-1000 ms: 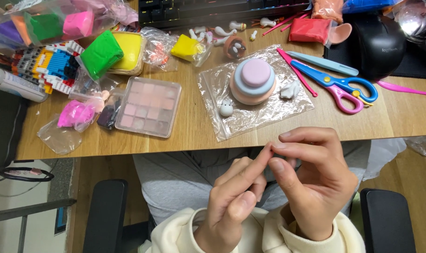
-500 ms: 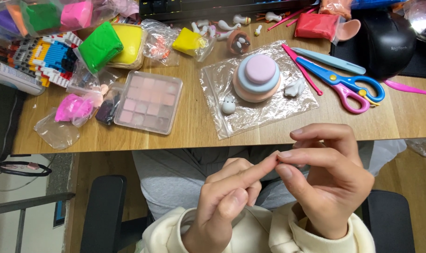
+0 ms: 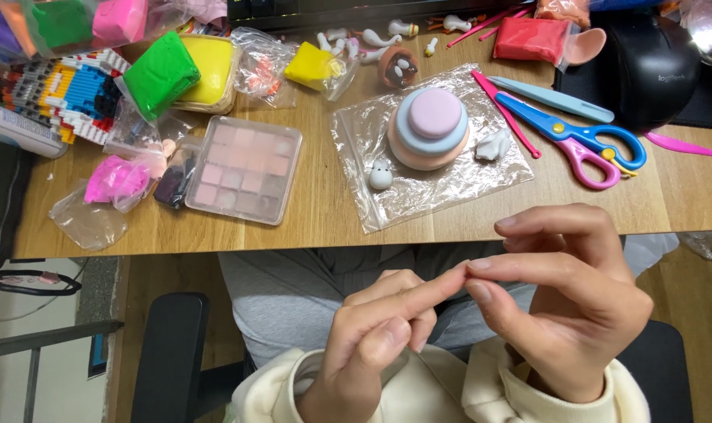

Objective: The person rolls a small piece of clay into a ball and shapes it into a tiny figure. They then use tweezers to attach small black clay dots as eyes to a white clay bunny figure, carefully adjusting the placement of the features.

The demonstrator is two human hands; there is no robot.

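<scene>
My left hand and my right hand meet over my lap, below the table's front edge. The left forefinger points right and its tip sits between the pinched thumb and forefinger of the right hand. I see nothing between those fingertips; anything tiny there is hidden. On the wooden table, a tiered clay cake in peach, blue and pink stands on a clear plastic sheet. A small white clay figure and a white clay lump lie beside it.
Blue-and-pink scissors and pink clay tools lie right of the cake, beside a black rounded device. A clear compartment box, bagged clay in green, yellow, pink and red, and a toy-brick model crowd the left and back.
Both hands have sunk slightly lower in view and the camera has tilted a little. The left forefinger now lies straighter into the right hand's pinch.
</scene>
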